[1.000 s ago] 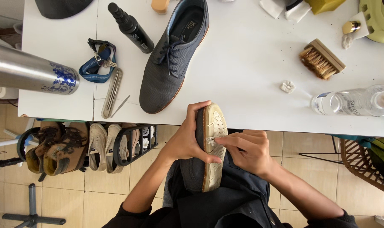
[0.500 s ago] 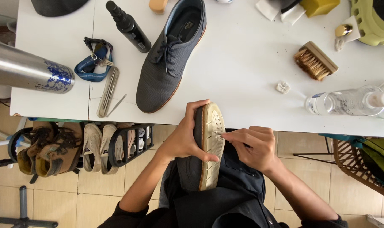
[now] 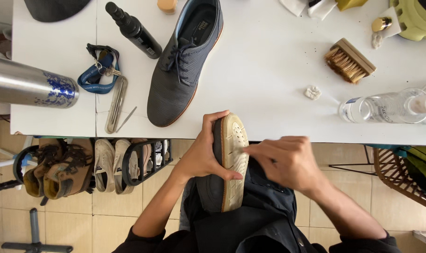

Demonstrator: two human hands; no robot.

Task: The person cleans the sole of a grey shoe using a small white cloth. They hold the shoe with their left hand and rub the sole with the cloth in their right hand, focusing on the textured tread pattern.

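My left hand (image 3: 204, 154) grips a grey shoe (image 3: 213, 187) turned on its side over my lap, its cream sole (image 3: 234, 164) facing right. My right hand (image 3: 285, 161) has its fingertips pressed against that sole near the middle; whether it holds something small I cannot tell. The matching grey lace-up shoe (image 3: 182, 65) lies on the white table (image 3: 269, 84) just beyond, toe pointing toward me.
On the table lie a wooden bristle brush (image 3: 348, 61), a clear plastic bottle (image 3: 386, 107), a black spray bottle (image 3: 133, 30), a steel flask (image 3: 30, 86), a blue lanyard (image 3: 98, 70) and a small white crumpled lump (image 3: 312, 92). A shoe rack (image 3: 81, 168) stands under the table's left.
My right hand has shifted a little along the sole, fingertips now nearer its middle. The view has moved slightly; the left hand keeps its grip.
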